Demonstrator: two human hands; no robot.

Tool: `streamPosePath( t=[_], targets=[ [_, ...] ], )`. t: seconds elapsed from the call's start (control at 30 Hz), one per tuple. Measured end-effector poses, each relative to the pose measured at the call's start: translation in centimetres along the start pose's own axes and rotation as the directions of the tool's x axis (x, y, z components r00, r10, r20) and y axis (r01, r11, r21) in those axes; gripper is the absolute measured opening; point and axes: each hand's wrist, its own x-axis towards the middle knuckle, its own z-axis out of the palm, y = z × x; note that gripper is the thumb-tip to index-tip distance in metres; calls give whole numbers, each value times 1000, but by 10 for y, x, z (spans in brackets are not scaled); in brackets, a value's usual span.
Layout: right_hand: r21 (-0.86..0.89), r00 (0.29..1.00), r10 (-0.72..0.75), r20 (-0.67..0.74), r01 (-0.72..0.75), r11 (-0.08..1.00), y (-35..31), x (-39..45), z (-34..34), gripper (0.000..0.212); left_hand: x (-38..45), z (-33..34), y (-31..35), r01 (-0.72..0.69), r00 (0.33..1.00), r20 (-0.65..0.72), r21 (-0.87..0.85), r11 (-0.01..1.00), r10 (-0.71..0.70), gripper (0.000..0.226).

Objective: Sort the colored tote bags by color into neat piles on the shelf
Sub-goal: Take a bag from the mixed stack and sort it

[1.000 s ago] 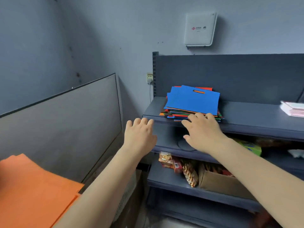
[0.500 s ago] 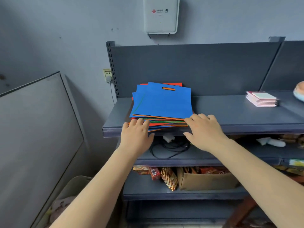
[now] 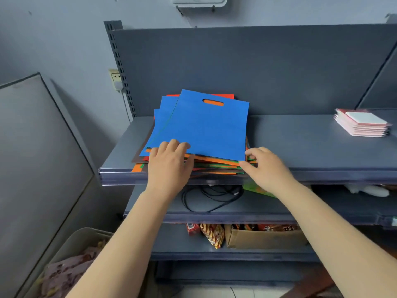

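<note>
a messy stack of flat tote bags [image 3: 194, 162] is piled at the front left of the top shelf [image 3: 300, 145] — blue bag [image 3: 204, 127] on top, orange showing through its handle slot, with orange, red, green and brown edges fanned out underneath.

A single view is given, taken from a head-worn camera that is aimed forward and downward at a grey shelf unit [image 3: 300, 145] seen at close range. The wide-angle lens is betrayed by the bowed shelf edges. Both forearms are seen entering from 6 o'clock, and the stack of tote bags [image 3: 202, 130] is framed just above centre. No second view is supplied, so nothing is shared.
</note>
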Motion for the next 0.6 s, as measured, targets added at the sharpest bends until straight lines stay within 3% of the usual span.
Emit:
streamPosePath(
  t=[0.07, 0.2, 0.3, 0.43, 0.53, 0.6],
  targets=[
    [162, 995, 85, -59, -75, 984, 0, 8, 5, 40, 8, 3, -8, -26, 996, -85, -11, 1000, 25, 24],
    [265, 971, 226, -78, -198, 944, -2, 27, 8, 39, 25, 16, -22, 14, 992, 128, -12, 1000, -13, 37],
    [223, 965, 258, -36, -244, 944, -5, 40, 10, 37, 31, 29, -25, 2, 971, 240, -49, 999, 10, 46],
    [308, 952, 305, -10, -287, 907, -4, 52, 9, 40, 34, 36, -22, -69, 966, 240, -110, 992, 94, 46],
    [417, 943, 332, 0, -302, 857, 2, 57, 7, 21, 34, 36, -16, -136, 955, 242, -154, 979, 171, 46],
    [477, 931, 362, -49, -297, 827, 5, 57, 6, 19, 33, 36, -13, -193, 934, 268, -178, 965, 236, 47]
  ],
)
